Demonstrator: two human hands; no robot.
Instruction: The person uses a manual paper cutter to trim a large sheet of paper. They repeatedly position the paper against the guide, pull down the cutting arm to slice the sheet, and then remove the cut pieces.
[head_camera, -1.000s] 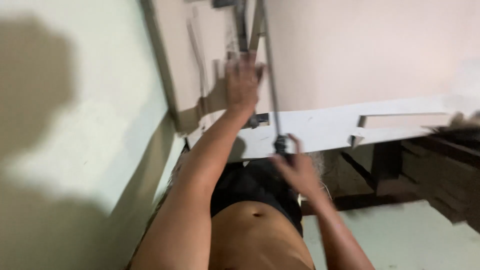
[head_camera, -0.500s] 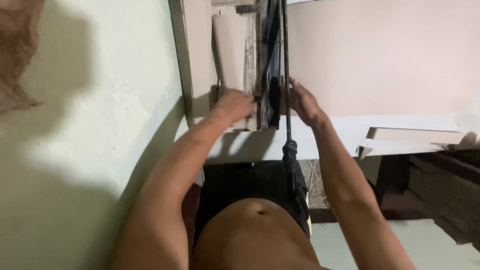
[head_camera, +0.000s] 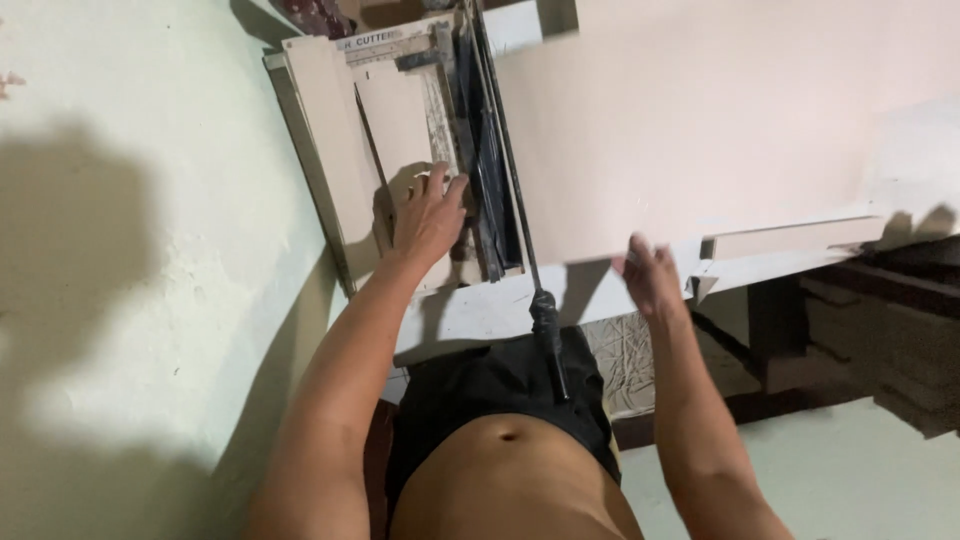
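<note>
**One pale board on a lever paper cutter**

A large pale pink sheet of board lies across the white worktable, its left edge against the blade of the cream-coloured paper cutter. The cutter's single long black lever arm lies down along that edge, its black handle overhanging the table toward the person. The left hand rests flat, fingers spread, on the cutter base, gripping nothing. The right hand hovers open and blurred at the sheet's near edge, empty.
</note>
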